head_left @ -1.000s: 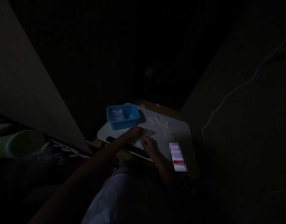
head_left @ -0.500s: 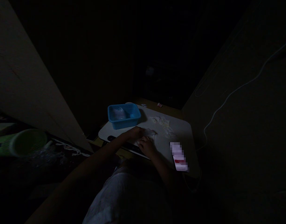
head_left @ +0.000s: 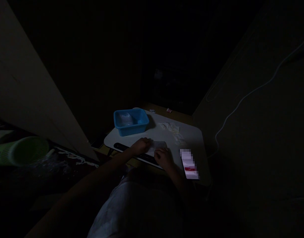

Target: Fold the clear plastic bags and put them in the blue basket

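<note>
Through my head camera, the only view, I look down at a white-topped desk point(head_left: 194, 136) in a dim room. My left hand point(head_left: 142, 146) is at the left end of a pale sheet point(head_left: 159, 144), its fingers bent, and my right hand point(head_left: 164, 158) is at the sheet's near right corner, its fingers curled. The hands are apart from each other, with the sheet between them on the desk, close to the dark strip point(head_left: 121, 146) along the near edge. It is too dark for me to tell whether either hand pinches the sheet or only rests against it, or whether the sheet is paper or plastic.

I judge the step in hand to be handling this sheet and flattening it out. To my mind the next move calls for a light touch: one hand steadying an end, the other working along the edge, since something so thin could crease or slide.

Beyond my left hand stands a blue basin point(head_left: 133, 131) with something clear or whitish point(head_left: 125, 119) inside. Pale crumpled pieces point(head_left: 170, 126) lie past the sheet, towards the far right. A phone point(head_left: 188, 162) with its screen lit lies to the right of my right hand, apart from it.
</note>
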Demonstrator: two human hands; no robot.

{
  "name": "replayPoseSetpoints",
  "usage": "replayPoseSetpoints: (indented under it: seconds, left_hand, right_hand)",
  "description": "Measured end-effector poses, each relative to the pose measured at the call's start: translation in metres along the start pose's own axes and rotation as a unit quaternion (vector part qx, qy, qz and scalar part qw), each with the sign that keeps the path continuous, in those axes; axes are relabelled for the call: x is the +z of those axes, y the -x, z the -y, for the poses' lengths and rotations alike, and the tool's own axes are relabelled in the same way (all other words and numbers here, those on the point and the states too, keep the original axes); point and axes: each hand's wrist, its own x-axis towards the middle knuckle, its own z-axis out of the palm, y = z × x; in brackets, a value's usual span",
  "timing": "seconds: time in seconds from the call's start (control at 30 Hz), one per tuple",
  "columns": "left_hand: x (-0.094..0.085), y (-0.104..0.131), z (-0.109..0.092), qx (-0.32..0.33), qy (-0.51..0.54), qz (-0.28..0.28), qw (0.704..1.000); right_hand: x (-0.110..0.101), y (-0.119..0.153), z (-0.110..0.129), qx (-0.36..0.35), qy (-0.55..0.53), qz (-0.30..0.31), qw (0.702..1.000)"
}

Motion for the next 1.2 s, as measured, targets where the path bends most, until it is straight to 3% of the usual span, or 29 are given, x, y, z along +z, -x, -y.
replayPoseSetpoints:
  seconds: [0.13,0.27,0.47,0.63,0.8,0.97,1.2]
  left_hand:
    - [-0.001,0.005,-0.004,0.007,-0.042,0.004,0.999]
    - [-0.007,0.006,-0.006,0.018,-0.053,0.026,0.998]
    - [-0.010,0.009,-0.007,-0.001,-0.053,0.038,0.998]
    - [-0.007,0.013,0.000,-0.030,-0.068,0.035,0.997]
    - [0.002,0.018,0.005,-0.018,-0.068,0.012,0.997]
    - [0.001,0.018,0.004,-0.016,-0.086,0.021,0.996]
    - [-0.005,0.020,0.003,-0.019,-0.112,0.036,0.993]
  right_hand:
    - [-0.016,0.013,-0.017,0.066,0.026,-0.041,0.997]
    - [-0.022,0.007,-0.026,0.120,0.021,-0.085,0.989]
    - [0.000,-0.003,-0.031,0.067,0.040,-0.010,0.997]
    - [0.005,0.004,-0.032,0.072,0.032,-0.023,0.997]
    - [0.004,0.009,-0.040,0.072,0.008,-0.009,0.997]
    - [0.004,0.000,-0.045,0.107,0.007,-0.019,0.994]
    - [0.008,-0.012,-0.020,0.101,0.097,0.107,0.984]
